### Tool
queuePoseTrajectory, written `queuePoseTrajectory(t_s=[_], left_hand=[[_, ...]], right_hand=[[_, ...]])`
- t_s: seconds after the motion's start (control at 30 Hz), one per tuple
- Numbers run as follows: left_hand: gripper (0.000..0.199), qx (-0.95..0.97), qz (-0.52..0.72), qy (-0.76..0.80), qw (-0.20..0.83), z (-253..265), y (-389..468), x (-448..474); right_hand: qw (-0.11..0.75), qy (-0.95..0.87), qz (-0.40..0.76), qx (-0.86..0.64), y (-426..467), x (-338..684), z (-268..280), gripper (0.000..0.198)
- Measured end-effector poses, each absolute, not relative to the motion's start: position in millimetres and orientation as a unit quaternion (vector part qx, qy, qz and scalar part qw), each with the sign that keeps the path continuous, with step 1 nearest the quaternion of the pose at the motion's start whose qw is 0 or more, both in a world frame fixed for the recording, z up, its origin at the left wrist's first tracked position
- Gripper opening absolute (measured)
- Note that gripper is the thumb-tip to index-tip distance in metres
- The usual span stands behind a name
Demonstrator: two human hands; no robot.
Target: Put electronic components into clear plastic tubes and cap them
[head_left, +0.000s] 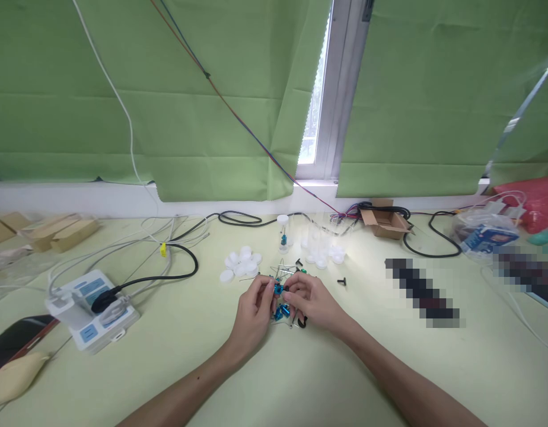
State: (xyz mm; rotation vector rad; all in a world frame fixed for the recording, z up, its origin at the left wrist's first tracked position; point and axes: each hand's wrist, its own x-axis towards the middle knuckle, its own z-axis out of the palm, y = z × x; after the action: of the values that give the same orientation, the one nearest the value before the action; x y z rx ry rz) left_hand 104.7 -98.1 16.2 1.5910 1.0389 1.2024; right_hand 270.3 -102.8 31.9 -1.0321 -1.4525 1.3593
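A small blue metallic part with a black end (279, 289) is between my two hands, above the middle of the table. The fingertips of my left hand (252, 308) are closed on its blue side. My right hand (316, 301) pinches it from the other side, at the black end. Below and between the hands lie more blue metallic parts (282, 312), with thin metal wires and a round black piece (302, 322) beside them. Just beyond the fingers are more wires and small black and green bits (299, 265). My fingers hide part of the pile.
White round caps (245, 261) lie in a heap behind my left hand. A clear capped tube (283, 234) with a blue part inside stands near clear tubes (316, 240). Left is a power strip (91, 308) with cables; back right, an open cardboard box (386, 225). A black T-shaped piece (341, 281) lies right.
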Motion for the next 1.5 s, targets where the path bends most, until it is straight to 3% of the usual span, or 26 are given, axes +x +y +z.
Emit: queuePoseTrajectory(t_s=[0.7,1.1,1.5], left_hand=[[0.026,0.622,0.495,0.412,0.445,15.2,-99.6,105.8],[0.026,0.621,0.497,0.418,0.439,14.5,-98.7,105.5],[0.026,0.611,0.501,0.421,0.444,14.0,-98.2,106.1]], right_hand=[[0.44,-0.584,0.539,-0.419,-102.9,270.6,32.2,0.02],[0.422,-0.609,0.521,-0.425,-103.5,269.6,32.7,0.036],[0.437,-0.591,0.523,-0.43,-104.8,272.0,34.7,0.029]])
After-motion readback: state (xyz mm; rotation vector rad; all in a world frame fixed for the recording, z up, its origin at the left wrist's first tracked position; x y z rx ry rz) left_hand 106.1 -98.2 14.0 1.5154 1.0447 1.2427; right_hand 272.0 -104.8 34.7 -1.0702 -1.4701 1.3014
